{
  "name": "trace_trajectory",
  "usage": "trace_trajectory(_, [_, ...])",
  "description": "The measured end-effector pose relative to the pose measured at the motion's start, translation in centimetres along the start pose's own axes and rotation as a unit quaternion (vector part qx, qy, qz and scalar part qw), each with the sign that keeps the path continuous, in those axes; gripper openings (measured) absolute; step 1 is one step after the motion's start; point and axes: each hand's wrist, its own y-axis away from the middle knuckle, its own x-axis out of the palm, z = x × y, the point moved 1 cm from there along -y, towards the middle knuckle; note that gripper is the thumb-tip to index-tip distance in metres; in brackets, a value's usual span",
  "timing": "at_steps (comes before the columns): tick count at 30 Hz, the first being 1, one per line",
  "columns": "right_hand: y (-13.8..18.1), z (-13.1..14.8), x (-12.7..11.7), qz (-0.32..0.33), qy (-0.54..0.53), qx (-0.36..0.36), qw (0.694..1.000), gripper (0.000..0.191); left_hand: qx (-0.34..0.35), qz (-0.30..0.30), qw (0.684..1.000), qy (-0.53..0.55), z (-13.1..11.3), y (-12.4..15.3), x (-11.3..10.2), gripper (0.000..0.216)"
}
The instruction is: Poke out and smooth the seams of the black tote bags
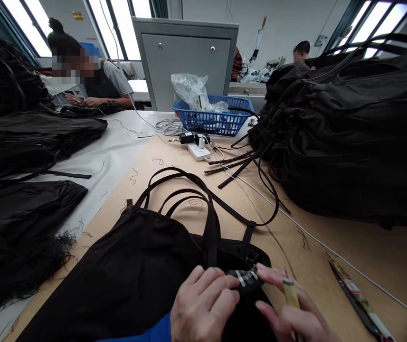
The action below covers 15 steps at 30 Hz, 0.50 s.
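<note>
A black fabric bag (135,266) with long thin straps (189,187) lies on the tan board in front of me. My left hand (203,304) is closed, pinching a small plaid label (245,278) at the bag's top edge. My right hand (288,313) is closed around a thin yellowish stick-like tool (290,292), with its forefinger touching the same label. A blue sleeve (146,335) shows at my left wrist.
Piles of black bags lie at the left (21,142) and right (349,133). A blue basket (213,116) with a plastic packet, a white power strip (198,149), a grey cabinet (185,61) and a thin cable (331,247) sit ahead. Two other people work at the back.
</note>
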Motion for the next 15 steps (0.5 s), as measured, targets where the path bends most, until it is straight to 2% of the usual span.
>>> trace_trajectory(4, [0.3,-1.0,0.5,0.048,-0.014,0.027,0.998,0.014,-0.114,0.073,0.988,0.072,0.8,-1.0,-0.2,0.019])
trace_trajectory(6, [0.4,-1.4,0.8,0.044,-0.019,0.065,0.997,0.012,-0.178,0.116,0.970,0.114,1.5,-1.6,-0.1,0.024])
trace_trajectory(9, [0.3,-1.9,1.1,0.042,-0.043,0.095,0.994,0.012,-0.267,0.198,0.925,0.184,2.6,-2.7,0.1,0.033])
trace_trajectory(12, [0.0,-2.3,1.3,0.059,-0.100,0.138,0.984,0.013,-0.343,0.286,0.867,0.223,3.4,-3.8,0.3,0.027])
trace_trajectory(15, [-0.3,-2.4,1.4,0.076,-0.136,0.183,0.971,0.012,-0.375,0.322,0.837,0.235,3.8,-4.4,0.6,0.022])
